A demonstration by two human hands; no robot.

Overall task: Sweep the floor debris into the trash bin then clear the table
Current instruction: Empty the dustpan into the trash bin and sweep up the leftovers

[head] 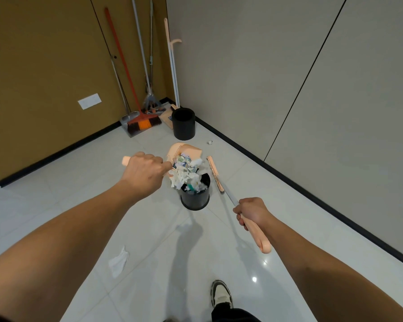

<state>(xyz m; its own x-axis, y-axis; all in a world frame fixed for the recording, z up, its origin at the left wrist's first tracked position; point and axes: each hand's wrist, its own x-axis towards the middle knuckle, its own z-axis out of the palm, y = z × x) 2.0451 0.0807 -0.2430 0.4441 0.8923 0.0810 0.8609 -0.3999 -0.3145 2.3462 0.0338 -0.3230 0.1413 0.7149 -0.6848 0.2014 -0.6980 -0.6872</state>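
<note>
Head view looks down on a black bin [195, 196] standing on the pale tiled floor [149, 228]. Left hand [142, 171] is closed in a full grip around the peach handle of a dustpan [184, 151], which is tilted over the bin's far rim. Debris [184, 170], mostly torn white paper with coloured scraps, spills from the pan into the bin's mouth, which is already heaped. Right hand [251, 211] is wrapped tight around the peach handle of a brush [215, 174]; its metal shaft runs up to the bristle head, held just right of the bin, apart from the rim.

Beyond the bin, toward the room corner, stands a second black bin [183, 123]. Left of that one, a red broom [135, 105] and a grey dustpan lean on the brown wall, with grey poles and a white pole behind them. A small scrap [210, 142] lies on the floor right of the dustpan. Nearer than the bin, to its left, lies a crumpled tissue [118, 261]. A shoe [221, 295] stands on the near side of the bin.
</note>
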